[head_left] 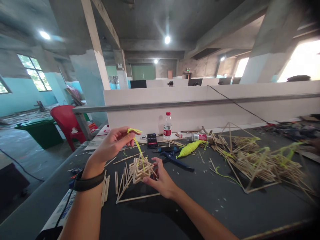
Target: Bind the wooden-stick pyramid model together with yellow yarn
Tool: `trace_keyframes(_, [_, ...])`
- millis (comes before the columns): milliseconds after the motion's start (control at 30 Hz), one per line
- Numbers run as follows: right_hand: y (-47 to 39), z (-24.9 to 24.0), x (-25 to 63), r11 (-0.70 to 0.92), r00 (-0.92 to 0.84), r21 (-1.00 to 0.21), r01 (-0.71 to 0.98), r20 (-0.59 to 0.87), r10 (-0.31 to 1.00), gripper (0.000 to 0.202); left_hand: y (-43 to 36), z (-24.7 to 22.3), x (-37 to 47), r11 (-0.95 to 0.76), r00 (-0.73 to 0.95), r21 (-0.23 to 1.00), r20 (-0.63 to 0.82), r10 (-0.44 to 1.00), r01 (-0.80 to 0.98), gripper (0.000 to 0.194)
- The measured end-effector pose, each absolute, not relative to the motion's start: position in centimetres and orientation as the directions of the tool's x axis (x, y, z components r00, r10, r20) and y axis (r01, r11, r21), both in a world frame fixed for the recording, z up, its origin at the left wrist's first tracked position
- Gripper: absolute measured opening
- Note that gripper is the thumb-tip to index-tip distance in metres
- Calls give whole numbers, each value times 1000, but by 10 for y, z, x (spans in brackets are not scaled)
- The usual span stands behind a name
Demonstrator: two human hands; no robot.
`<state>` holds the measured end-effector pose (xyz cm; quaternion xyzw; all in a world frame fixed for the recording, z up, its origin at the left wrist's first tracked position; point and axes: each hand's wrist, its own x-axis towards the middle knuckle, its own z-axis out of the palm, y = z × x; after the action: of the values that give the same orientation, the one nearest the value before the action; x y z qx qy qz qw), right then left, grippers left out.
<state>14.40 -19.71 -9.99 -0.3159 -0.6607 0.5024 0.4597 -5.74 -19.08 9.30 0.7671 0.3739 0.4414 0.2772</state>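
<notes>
Grip, left hand (113, 144): we pinch a yellow-green string (137, 145) between thumb and fingers, its lower end running into the stick bundle (139, 169). Grip, right hand (163, 181): we grasp the bundle's right side with thumb and fingers. Bundle: toward the desk's (207, 206) left edge. Pliers (176, 162): just right of it. Bottle (167, 129), red-capped: upright by the far edge. Stick heap (265, 158): toward the right edge.

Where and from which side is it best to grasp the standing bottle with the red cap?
Probably around the middle of the bottle, coming level from the near side: it stands upright, its round body suits an encircling hold, and the white partition rises behind it.
</notes>
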Motion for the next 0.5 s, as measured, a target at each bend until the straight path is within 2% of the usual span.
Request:
trace_keyframes(67, [-196,-104,141,263,-372,-958,-110,285,883,62,-191,93,-57,-552,340,762,448,827,338,16])
trace_keyframes(233, [-190,-107,142,321,-222,-946,-38,321,920,29,-188,92,-61,-526,378,754,389,840,394,24])
trace_keyframes(367, [-186,-106,144,348,-243,-937,-11,340,909,40,-186,90,-65,-537,404,741,383,831,404,27])
trace_keyframes(500, [-188,-106,143,379,-262,-925,18,361,895,41,-185,90,-66,-547,401,739,397,825,394,28])
